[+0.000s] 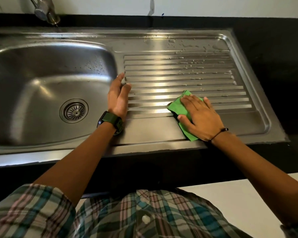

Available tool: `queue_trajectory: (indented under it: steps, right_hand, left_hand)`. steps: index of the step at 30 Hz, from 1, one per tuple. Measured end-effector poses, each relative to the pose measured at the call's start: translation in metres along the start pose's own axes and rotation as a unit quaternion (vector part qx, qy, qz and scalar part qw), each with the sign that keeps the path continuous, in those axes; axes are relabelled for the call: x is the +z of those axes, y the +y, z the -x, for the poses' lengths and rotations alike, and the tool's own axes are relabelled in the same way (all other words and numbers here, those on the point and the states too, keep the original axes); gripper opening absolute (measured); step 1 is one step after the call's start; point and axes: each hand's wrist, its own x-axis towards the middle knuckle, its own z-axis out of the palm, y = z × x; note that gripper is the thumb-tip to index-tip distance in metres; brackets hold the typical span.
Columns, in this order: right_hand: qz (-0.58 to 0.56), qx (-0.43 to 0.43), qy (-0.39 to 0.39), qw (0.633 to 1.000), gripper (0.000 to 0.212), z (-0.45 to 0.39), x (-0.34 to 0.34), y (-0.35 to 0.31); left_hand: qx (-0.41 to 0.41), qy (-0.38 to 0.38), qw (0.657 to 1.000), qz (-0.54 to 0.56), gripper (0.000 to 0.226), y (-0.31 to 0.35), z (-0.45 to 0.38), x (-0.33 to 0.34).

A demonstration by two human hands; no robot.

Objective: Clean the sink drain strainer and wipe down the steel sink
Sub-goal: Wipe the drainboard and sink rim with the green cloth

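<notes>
Kitchen: steel sink [41,79] with ribbed drainboard [179,79] set in black desk [268,48], tap [45,12] above, tiled wall behind.

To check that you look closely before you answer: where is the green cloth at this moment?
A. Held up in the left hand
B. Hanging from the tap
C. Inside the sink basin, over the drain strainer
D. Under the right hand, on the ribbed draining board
D: the right hand lies flat with straight fingers on the green cloth, pressing it onto the ribbed draining board, while the left hand rests empty at the basin's edge.
</notes>
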Motion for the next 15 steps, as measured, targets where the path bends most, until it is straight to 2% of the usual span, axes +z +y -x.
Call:
queue_trajectory:
  steps: [2,5,11,15]
  right_hand:
    - [-0.030,-0.020,0.004,0.999,0.083,0.000,0.002,-0.011]
    - [-0.045,-0.081,-0.016,0.996,0.072,-0.009,0.005,-0.030]
    - [-0.035,-0.193,-0.028,0.980,0.054,-0.040,0.013,-0.093]
    - [0.019,-0.212,-0.002,0.977,0.047,-0.039,0.012,-0.100]
  left_hand:
    - [0.016,0.001,1.000,-0.021,0.060,0.001,0.000,0.002]
    - [0.038,-0.009,0.998,-0.046,0.060,0.004,-0.001,0.007]
    - [0.039,-0.033,0.997,-0.062,0.060,0.005,0.002,0.008]
    - [0.067,-0.063,0.991,-0.095,0.059,0.008,0.009,0.010]
